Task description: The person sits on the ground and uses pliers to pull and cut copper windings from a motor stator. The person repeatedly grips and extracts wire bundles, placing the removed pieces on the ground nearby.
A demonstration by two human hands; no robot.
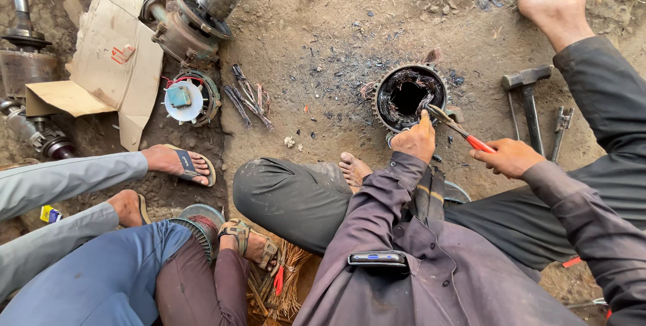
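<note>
Our left hand point(416, 141) had its fingers curled and pressed against the near rim of the motor stator point(409, 97), holding it steady on the dirt ground point(323, 43). Our right hand point(506, 156) was wrapped tight around the red handles of the pliers point(457, 127), fingers pressed together, and the pliers' nose reached to about 10 o'clock into the stator's bore, right at the burnt copper windings. Couldn't tell if the nose actually bit on a wire, too small to see.

The stator sat upright, open end up, at 12 o'clock from our hands, with black ash scattered around it. At 3 o'clock from it lay a hammer point(527, 94) and just beside that a smaller metal tool point(562, 124). Our bare foot point(353, 170) was tucked in at 8 o'clock from the stator.

Further out at 9 o'clock were a bundle of cut wire bits point(247, 104), a round motor end cover point(190, 97), a bigger motor housing point(195, 20) and some torn cardboard point(111, 50). Another person's sandalled foot point(182, 163) rested at lower left, well apart from our hands.
</note>
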